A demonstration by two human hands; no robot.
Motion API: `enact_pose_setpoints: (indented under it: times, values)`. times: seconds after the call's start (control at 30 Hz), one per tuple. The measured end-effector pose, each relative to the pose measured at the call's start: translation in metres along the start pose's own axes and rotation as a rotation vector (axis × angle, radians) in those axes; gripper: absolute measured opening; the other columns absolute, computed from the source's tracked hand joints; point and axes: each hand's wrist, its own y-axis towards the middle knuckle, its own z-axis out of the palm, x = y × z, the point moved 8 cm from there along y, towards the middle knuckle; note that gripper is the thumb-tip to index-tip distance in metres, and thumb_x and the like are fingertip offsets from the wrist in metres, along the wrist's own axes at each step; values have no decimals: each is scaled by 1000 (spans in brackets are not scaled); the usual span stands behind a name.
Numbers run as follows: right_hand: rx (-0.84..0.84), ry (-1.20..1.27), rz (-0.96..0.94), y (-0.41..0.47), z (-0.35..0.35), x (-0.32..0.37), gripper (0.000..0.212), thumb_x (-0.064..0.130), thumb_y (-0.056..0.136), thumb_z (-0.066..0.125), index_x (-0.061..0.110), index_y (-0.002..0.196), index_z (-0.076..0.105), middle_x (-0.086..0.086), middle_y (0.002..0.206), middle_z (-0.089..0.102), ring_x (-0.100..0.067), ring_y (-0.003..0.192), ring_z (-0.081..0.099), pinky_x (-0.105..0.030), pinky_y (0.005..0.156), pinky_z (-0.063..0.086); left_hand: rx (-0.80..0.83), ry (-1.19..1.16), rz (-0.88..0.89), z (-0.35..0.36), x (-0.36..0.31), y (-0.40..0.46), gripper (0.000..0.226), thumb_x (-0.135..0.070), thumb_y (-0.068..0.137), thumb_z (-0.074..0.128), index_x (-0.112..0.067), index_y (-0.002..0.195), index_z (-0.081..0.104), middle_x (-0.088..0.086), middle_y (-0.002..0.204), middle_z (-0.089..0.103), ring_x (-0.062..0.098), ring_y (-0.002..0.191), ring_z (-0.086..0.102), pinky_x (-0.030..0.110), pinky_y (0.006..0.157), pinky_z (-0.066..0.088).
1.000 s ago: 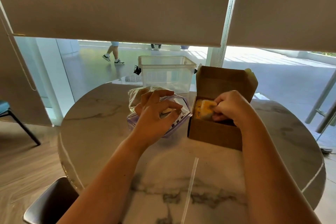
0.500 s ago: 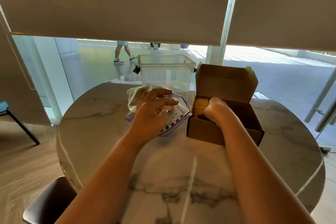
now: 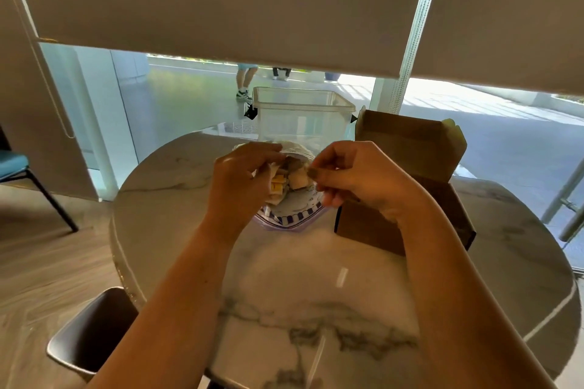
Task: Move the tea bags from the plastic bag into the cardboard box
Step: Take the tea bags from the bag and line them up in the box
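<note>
A clear plastic zip bag with a blue striped pattern [image 3: 292, 215] is held on the round white marble table [image 3: 284, 294], its mouth turned up and toward the camera. The left edge of the mouth is gripped by the left hand [image 3: 240, 183] with curled fingers, and the right edge is pinched by the right hand [image 3: 357, 178], so the bag is kept open between the two hands. Several tea bags [image 3: 289, 181] are seen inside, pale paper ones and one with a yellow tag; an exact count cannot be told. One brown cardboard box [image 3: 407, 174] stands just to the right of the bag, its lid upright. One transparent square plastic container [image 3: 301, 115] stands on the far side.
</note>
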Motion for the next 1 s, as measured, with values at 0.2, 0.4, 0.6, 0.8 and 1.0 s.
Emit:
enact_pose_setpoints:
  times: [0.2,0.4,0.6,0.8,1.0]
  values:
    - [192,-718,-34,57,78,-31,26,13,92,53,12,116,61,-3,111,62,-17,96,55,-25,76,40,-19,0,-56,-3,6,0,29,9,82,57,-12,96,73,-5,100,68,2,94,63,11,85,47]
    - [10,-902,-58,96,91,-60,33,16,94,46,1,123,51,-16,121,42,-27,103,49,-30,82,42,-33,-6,-11,-2,4,-1,29,6,82,57,-14,98,72,-9,100,66,4,95,63,21,88,51]
    - [-135,-985,-56,93,85,-57,37,13,91,52,3,127,51,-12,128,39,-28,111,49,-37,87,48,-26,-29,-59,-1,5,-1,29,6,83,58,-15,97,73,-10,100,66,6,95,64,20,90,49]
    - [-195,-970,-34,76,63,-42,29,21,97,43,11,120,57,-9,121,56,-24,110,54,-30,83,41,9,-29,-37,2,5,-1,27,-4,84,54,-18,99,72,-12,102,64,10,98,63,25,90,50]
    - [-305,-533,-204,23,29,-4,20,16,90,57,16,102,72,-3,96,72,-17,86,66,-21,80,49,28,3,-38,7,5,-2,30,3,83,52,-13,98,72,-8,106,62,15,103,58,18,90,45]
